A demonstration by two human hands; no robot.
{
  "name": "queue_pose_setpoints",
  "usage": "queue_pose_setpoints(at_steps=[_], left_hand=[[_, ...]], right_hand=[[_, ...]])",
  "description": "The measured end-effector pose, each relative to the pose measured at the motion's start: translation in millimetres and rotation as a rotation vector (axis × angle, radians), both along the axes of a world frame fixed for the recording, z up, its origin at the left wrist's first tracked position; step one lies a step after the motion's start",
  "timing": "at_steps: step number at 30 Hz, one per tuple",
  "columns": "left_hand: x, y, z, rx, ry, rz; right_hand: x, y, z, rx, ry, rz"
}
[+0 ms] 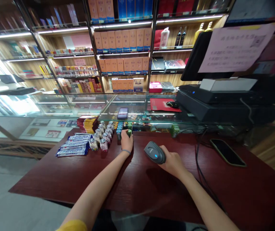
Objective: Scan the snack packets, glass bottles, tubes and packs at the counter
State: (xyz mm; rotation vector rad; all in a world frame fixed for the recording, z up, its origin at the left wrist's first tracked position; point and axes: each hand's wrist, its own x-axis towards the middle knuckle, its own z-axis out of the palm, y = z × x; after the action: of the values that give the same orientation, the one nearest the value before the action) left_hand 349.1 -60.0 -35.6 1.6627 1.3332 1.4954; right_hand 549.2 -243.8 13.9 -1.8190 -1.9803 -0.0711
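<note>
My right hand point(172, 160) is wrapped round the handle of a dark grey barcode scanner point(154, 152), held above the dark red desk point(132, 192). A small blue light glows on the scanner's top. Farther forward, my left hand point(127, 142) reaches to the back of the desk, its fingers closed at a small green container point(129, 132). Blue-capped small containers point(119, 131) stand in a row just left of those fingers. Beside them are several small clear jars point(104, 144) with silvery lids, in two rows.
Blue-and-white long packets point(73, 146) and a stack of red and yellow packets point(87, 124) lie at the left. A phone point(227, 153) and a black cable point(197, 160) lie at the right. Behind is a glass counter point(137, 110) with a monitor point(196, 57) and mouse point(172, 104).
</note>
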Motion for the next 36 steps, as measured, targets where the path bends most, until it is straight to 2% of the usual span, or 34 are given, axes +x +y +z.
queue_pose_setpoints(at_steps=[9, 14, 17, 23, 27, 32, 36], left_hand=[[15.7, 9.5, 3.3, -0.07, -0.11, 0.037], [18.9, 15.8, 4.0, -0.125, -0.034, 0.064], [20.0, 19.8, 2.8, -0.143, -0.067, 0.066], [20.7, 26.3, 0.7, -0.126, 0.027, 0.091], [20.4, 26.1, 2.5, -0.14, -0.027, 0.078], [19.7, 23.6, 6.0, -0.166, 0.172, 0.107], [19.2, 24.4, 3.9, -0.117, 0.161, 0.091]], right_hand=[[3.9, 0.0, -1.2, -0.024, 0.01, 0.012], [5.0, 0.0, -0.7, -0.022, 0.019, 0.018], [6.0, -0.1, -1.4, -0.022, 0.042, 0.022], [7.4, -1.0, -2.4, -0.028, 0.092, 0.047], [7.4, -0.9, -1.9, -0.02, 0.082, 0.048], [7.0, -1.4, -1.4, -0.023, 0.07, 0.051], [7.1, -1.9, -1.5, -0.019, 0.053, 0.04]])
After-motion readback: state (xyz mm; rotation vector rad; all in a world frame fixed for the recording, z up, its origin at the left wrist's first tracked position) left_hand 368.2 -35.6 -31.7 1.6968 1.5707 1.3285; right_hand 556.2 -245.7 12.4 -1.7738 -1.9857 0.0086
